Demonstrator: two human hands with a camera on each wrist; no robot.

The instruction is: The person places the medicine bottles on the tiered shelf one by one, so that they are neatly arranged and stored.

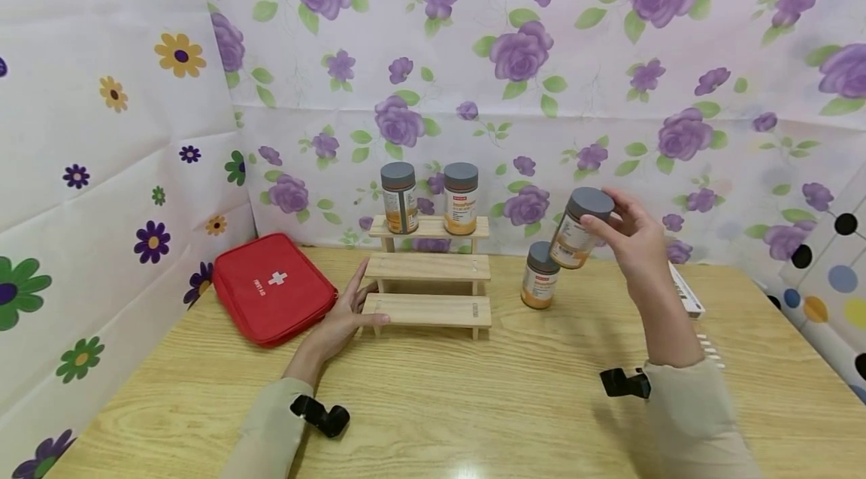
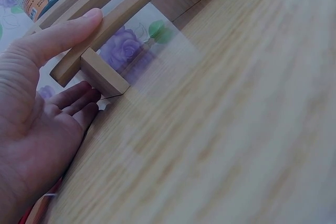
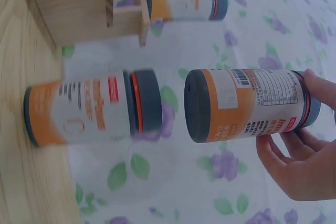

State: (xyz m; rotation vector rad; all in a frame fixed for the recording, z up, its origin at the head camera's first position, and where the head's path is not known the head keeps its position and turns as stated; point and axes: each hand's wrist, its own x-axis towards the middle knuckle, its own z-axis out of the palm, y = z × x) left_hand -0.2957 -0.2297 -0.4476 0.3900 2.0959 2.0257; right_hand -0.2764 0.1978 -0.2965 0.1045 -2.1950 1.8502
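Observation:
My right hand [image 1: 636, 234] holds a tilted supplement jar [image 1: 575, 231] with a grey lid up off the table, thumb and fingers about its lid end. Just left of it, a second jar [image 1: 540, 277] stands upright on the table; the right wrist view shows a gap between the two jars. My left hand [image 1: 343, 319] holds the left end of a three-step wooden rack [image 1: 426, 310]. In the left wrist view its thumb lies on the lowest board [image 2: 113, 27], with the fingers by the leg below. Two more jars [image 1: 400, 199] [image 1: 461, 201] stand on the top step.
A red first aid pouch [image 1: 274, 287] lies left of the rack, close to my left hand. Behind my right forearm is a white box [image 1: 686, 291], partly hidden. Floral cloth [image 1: 575, 110] backs the wooden table [image 1: 541, 404].

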